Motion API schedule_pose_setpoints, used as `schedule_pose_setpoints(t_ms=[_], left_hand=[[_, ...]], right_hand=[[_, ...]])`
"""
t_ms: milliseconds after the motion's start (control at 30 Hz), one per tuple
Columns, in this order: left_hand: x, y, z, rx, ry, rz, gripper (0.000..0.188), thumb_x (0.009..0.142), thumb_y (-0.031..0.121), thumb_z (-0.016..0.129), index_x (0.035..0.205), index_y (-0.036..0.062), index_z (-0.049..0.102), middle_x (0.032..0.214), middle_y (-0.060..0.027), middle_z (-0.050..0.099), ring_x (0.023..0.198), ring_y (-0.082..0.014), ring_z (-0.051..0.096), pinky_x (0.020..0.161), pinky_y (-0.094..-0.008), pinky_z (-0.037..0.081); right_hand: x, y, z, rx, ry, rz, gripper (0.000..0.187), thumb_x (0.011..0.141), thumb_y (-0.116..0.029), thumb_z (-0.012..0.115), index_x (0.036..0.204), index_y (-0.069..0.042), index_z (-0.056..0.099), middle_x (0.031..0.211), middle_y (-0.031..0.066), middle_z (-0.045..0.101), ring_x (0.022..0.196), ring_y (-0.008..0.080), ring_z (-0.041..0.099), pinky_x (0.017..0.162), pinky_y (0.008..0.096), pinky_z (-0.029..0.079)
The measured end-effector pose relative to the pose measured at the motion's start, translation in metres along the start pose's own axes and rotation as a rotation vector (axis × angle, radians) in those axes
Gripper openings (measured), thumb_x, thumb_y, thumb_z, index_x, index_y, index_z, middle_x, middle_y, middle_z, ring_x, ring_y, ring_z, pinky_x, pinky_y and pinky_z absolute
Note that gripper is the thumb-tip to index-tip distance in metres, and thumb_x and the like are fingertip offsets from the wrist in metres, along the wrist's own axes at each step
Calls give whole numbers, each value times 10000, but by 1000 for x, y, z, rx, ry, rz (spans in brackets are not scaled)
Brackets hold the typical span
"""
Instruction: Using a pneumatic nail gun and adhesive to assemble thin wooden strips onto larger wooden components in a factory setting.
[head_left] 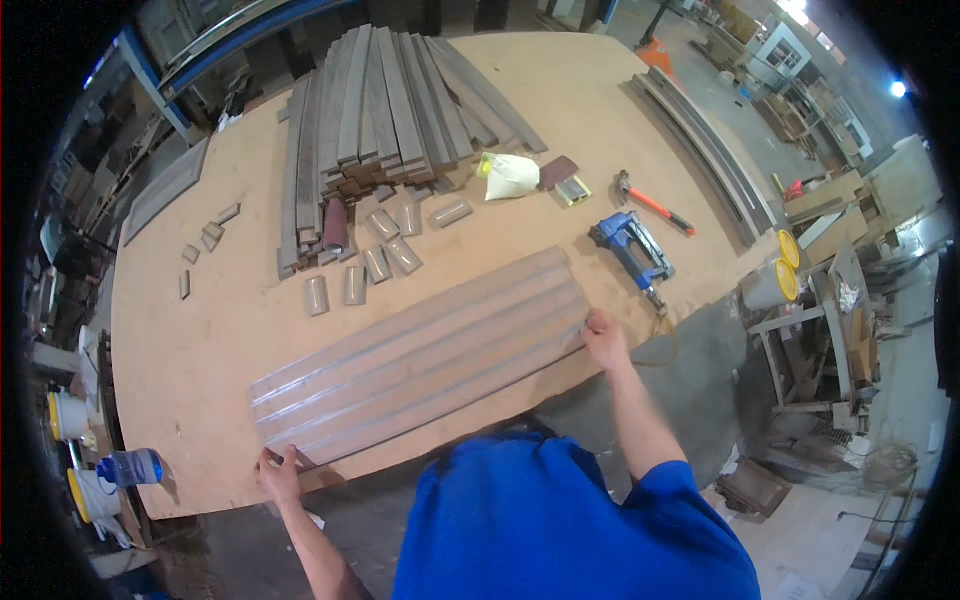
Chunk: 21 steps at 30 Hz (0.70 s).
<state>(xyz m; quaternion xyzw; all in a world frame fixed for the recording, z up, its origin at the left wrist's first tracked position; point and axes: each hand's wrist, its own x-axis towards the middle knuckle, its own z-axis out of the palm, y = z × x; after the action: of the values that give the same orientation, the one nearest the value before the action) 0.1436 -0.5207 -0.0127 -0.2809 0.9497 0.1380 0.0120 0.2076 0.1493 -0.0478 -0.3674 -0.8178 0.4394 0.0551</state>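
Note:
A long brown panel with lengthwise grooves (430,350) lies slantwise along the near side of the worktable, shiny at its left end. My left hand (280,475) grips its near left corner, thumb over the edge. At the near right corner, my right hand (606,342) is closed on the panel's edge; the fingertips underneath are hidden. Beyond the right end lie a blue nail gun (632,250) with a hose fitting and a hammer (655,203) with an orange and black handle. Several short wooden blocks (376,264) are scattered behind the panel.
A large stack of grey-brown wooden strips (370,110) covers the far left of the worktable (190,400). A white bag (511,176) and sandpaper (558,173) lie beside it. Long mouldings (700,150) line the right edge. A blue water jug (130,467) stands at the left corner.

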Motion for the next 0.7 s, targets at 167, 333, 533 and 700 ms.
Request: schedule_pose_setpoints(t_ms=[167, 333, 533, 700], left_hand=[[12, -57, 11, -16, 119, -5, 651, 849, 383, 823, 1322, -27, 643, 1270, -257, 631, 1220, -402, 599, 1058, -484, 462], [-10, -41, 4, -503, -20, -17, 458, 942, 248, 758, 1255, -67, 647, 1012, -139, 707, 978, -254, 682, 916, -353, 526], [-23, -61, 14, -689, 76, -44, 228, 994, 161, 702, 1106, -32, 652, 968, -67, 646, 913, -175, 629, 868, -322, 528], [-34, -65, 17, -744, 92, -92, 271, 990, 143, 702, 1183, -41, 654, 1028, -111, 702, 966, -187, 662, 875, -335, 532]], right_hand=[[-5, -46, -15, -220, -76, -8, 406, 870, -231, 758, 1217, -32, 689, 1099, 191, 761, 1022, 327, 739, 884, 425, 568], [-7, -12, -32, -150, -69, 21, 417, 878, -277, 771, 1180, -7, 673, 1041, 158, 762, 970, 262, 729, 866, 374, 557], [-5, 26, -30, 452, 47, -25, 125, 904, -37, 711, 998, -49, 630, 962, 40, 703, 880, 124, 646, 841, 290, 516], [-7, 30, -29, 387, -11, -137, 168, 892, 11, 677, 1040, -31, 610, 1019, 62, 703, 943, 159, 664, 887, 318, 522]])
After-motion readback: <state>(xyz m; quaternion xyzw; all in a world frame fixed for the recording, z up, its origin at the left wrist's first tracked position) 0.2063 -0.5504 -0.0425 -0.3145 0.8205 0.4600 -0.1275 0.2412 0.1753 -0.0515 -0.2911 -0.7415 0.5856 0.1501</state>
